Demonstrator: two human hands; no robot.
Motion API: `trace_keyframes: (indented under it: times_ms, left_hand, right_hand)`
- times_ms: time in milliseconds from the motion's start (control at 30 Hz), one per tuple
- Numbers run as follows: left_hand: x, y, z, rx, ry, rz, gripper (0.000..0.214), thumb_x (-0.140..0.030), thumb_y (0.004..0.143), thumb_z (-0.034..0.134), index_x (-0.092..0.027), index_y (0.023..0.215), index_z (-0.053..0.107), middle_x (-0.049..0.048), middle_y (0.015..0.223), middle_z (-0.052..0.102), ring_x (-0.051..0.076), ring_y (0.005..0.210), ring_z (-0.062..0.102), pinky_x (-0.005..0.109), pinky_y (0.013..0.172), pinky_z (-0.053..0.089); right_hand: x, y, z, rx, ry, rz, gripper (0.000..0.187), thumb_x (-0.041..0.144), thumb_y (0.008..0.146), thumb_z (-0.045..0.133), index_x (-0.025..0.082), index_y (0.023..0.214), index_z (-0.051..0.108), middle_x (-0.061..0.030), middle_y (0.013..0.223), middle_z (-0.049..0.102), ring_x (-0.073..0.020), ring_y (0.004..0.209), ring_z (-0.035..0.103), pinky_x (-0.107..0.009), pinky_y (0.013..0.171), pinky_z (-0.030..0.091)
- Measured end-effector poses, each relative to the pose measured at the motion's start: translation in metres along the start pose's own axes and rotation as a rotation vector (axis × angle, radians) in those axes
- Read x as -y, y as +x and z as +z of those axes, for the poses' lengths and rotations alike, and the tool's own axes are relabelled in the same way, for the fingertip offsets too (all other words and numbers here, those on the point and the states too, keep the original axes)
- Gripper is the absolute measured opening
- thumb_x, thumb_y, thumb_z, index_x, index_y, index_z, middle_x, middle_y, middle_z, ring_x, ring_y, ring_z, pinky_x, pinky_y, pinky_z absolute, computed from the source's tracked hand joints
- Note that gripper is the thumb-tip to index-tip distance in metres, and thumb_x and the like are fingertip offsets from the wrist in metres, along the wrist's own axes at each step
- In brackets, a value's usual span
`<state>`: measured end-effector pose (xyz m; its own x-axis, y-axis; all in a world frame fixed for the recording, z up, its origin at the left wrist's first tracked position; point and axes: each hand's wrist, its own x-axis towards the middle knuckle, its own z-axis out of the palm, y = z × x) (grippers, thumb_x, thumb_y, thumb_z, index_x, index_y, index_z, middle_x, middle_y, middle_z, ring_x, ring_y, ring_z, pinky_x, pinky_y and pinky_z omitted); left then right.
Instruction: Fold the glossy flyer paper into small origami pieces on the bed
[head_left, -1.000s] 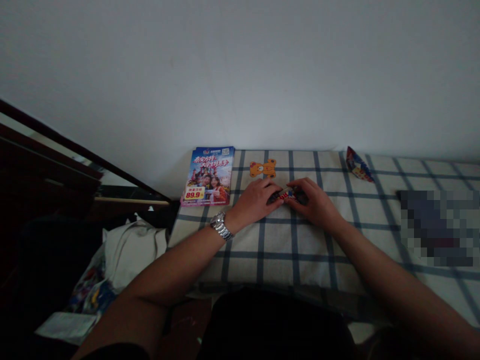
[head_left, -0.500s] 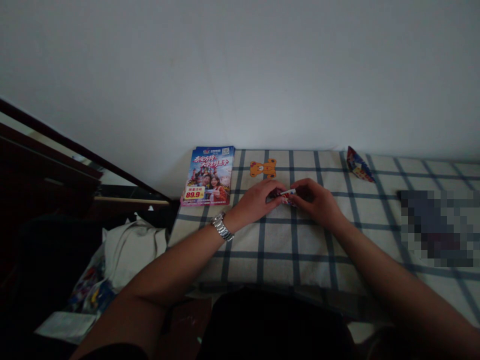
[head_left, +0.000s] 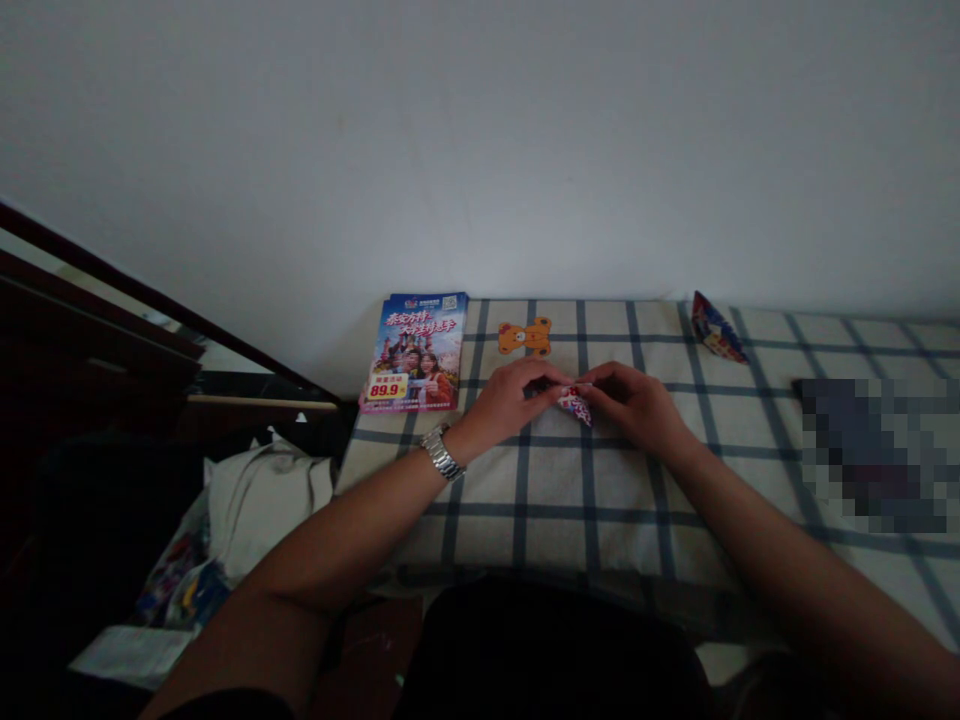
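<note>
A small folded piece of printed paper [head_left: 574, 404], red, white and blue, is pinched between both hands a little above the checked cloth [head_left: 585, 480]. My left hand [head_left: 510, 402], with a metal watch on its wrist, grips the paper's left side with closed fingers. My right hand [head_left: 634, 402] pinches the right side. Only a pointed lower corner of the paper shows between the fingertips.
A colourful flyer [head_left: 416, 350] lies at the cloth's far left corner. An orange bear-shaped cutout [head_left: 526, 337] sits just behind the hands. Another folded paper shape [head_left: 716, 330] stands at the back right near the wall. Bags and clutter lie on the floor at left.
The paper lay flat under both hands a second ago. Both hands have since lifted it off the cloth and drawn the fingertips together over it.
</note>
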<state>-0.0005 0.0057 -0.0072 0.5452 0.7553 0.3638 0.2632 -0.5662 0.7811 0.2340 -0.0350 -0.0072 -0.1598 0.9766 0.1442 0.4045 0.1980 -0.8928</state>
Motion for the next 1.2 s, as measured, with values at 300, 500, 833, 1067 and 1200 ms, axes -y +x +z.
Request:
trace_keyframes:
  times_ms: [300, 500, 833, 1067, 1200]
  left_hand:
    - [-0.0062, 0.0011, -0.0015, -0.012, 0.011, -0.031, 0.009, -0.028, 0.100, 0.071, -0.023, 0.105, 0.077, 0.0026, 0.103, 0.079, 0.016, 0.096, 0.073, 0.032, 0.089, 0.059]
    - [-0.0067, 0.0014, -0.0017, -0.029, 0.017, -0.038, 0.010, -0.030, 0.100, 0.072, -0.022, 0.102, 0.078, 0.0026, 0.102, 0.079, 0.017, 0.095, 0.074, 0.033, 0.089, 0.058]
    - [-0.0067, 0.0013, -0.0014, -0.024, 0.029, -0.045, 0.012, -0.031, 0.101, 0.070, -0.021, 0.102, 0.077, 0.0031, 0.102, 0.079, 0.017, 0.094, 0.074, 0.033, 0.087, 0.058]
    - [-0.0063, 0.0015, -0.0007, -0.037, -0.015, -0.036, 0.012, -0.032, 0.101, 0.071, -0.022, 0.100, 0.077, 0.0025, 0.100, 0.079, 0.017, 0.094, 0.074, 0.032, 0.088, 0.058]
    - [-0.0032, 0.0011, 0.0019, -0.100, -0.166, -0.057, 0.019, -0.037, 0.102, 0.069, -0.021, 0.111, 0.074, 0.0053, 0.108, 0.078, 0.017, 0.098, 0.074, 0.031, 0.087, 0.061]
  right_hand:
    - [0.0042, -0.0003, -0.0002, -0.025, -0.032, -0.005, 0.031, 0.054, 0.094, 0.072, 0.024, 0.099, 0.078, -0.0055, 0.096, 0.082, -0.0255, 0.086, 0.077, -0.040, 0.077, 0.062]
    - [0.0040, -0.0006, -0.0009, -0.016, -0.089, -0.031, 0.025, 0.047, 0.097, 0.069, 0.025, 0.103, 0.078, -0.0044, 0.097, 0.082, -0.0247, 0.087, 0.077, -0.040, 0.079, 0.062]
    - [0.0068, -0.0025, 0.0015, -0.020, -0.082, -0.029, 0.028, 0.050, 0.095, 0.071, 0.025, 0.106, 0.078, -0.0049, 0.096, 0.082, -0.0243, 0.083, 0.076, -0.038, 0.073, 0.062]
    - [0.0064, -0.0022, 0.0017, -0.020, -0.104, -0.020, 0.028, 0.051, 0.095, 0.072, 0.025, 0.102, 0.079, -0.0041, 0.091, 0.082, -0.0238, 0.079, 0.075, -0.037, 0.069, 0.060]
    - [0.0028, -0.0008, -0.0005, -0.092, -0.020, 0.013, 0.031, 0.054, 0.092, 0.074, 0.024, 0.100, 0.079, -0.0049, 0.091, 0.082, -0.0241, 0.079, 0.075, -0.037, 0.069, 0.060]
